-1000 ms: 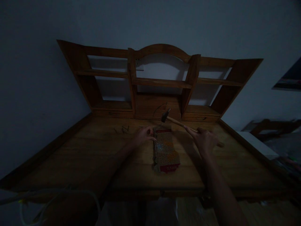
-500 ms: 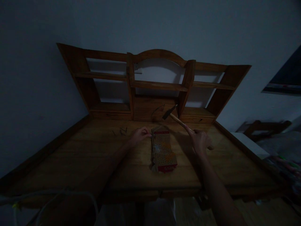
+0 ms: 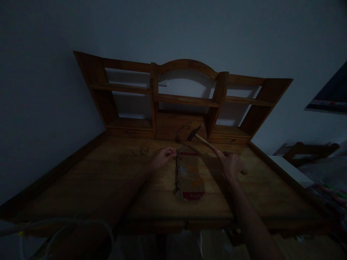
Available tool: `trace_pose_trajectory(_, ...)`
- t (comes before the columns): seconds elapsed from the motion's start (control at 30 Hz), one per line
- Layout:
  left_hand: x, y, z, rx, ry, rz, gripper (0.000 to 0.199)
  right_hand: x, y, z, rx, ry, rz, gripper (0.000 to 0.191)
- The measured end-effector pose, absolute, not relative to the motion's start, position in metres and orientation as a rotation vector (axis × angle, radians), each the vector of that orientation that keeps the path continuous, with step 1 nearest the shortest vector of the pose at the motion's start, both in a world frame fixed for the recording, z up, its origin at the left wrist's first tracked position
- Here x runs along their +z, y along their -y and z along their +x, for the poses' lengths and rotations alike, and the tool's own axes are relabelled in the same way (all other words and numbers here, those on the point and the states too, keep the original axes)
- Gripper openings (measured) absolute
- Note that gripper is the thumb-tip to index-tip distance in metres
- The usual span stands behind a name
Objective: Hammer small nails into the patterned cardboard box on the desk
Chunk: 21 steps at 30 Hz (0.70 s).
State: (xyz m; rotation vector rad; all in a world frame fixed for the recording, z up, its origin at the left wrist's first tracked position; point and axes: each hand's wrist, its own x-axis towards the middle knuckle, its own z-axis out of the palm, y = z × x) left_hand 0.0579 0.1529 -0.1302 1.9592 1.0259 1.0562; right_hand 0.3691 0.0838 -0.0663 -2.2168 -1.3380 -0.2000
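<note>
At 3 o'clock from cardboard (image 3: pixel 192 175): right hand (image 3: pixel 232 167) clamped on hammer (image 3: pixel 204 141) | likely head-heavy, stiff; grasp handle (image 3: pixel 210 146) well behind head | 10 o'clock: left hand (image 3: pixel 162 158), cannot tell grip

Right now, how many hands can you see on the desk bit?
2. The left hand is beside the top left corner of the cardboard, fingertips close together. The right hand is right of the cardboard, holding the hammer.

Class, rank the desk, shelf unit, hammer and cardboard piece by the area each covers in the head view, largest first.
1. Desk
2. Shelf unit
3. Cardboard piece
4. Hammer, long but thin
</note>
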Motion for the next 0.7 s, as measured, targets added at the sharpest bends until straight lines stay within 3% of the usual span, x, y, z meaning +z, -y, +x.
trace_pose_trajectory(0.17,-0.128,-0.153,0.053,1.150,-1.274,2.068,0.016,-0.065,-0.082,0.369,-0.213,1.348,-2.192,0.079)
trace_pose_trajectory(0.27,-0.119,-0.148,0.053,1.198,-1.229,2.236,0.026,-0.065,-0.082,0.368,-0.220,1.334,-2.199,0.080)
trace_pose_trajectory(0.4,-0.112,-0.141,0.059,1.010,-0.926,2.455,0.040,-0.066,-0.082,0.367,-0.213,1.332,-2.210,0.080)
trace_pose_trajectory(0.53,-0.113,-0.136,0.065,0.816,-0.853,2.479,0.041,-0.067,-0.083,0.367,-0.233,1.349,-2.205,0.081)
trace_pose_trajectory(0.7,-0.113,-0.128,0.064,0.848,-0.999,2.309,0.072,-0.068,-0.082,0.368,-0.250,1.373,-2.208,0.083)
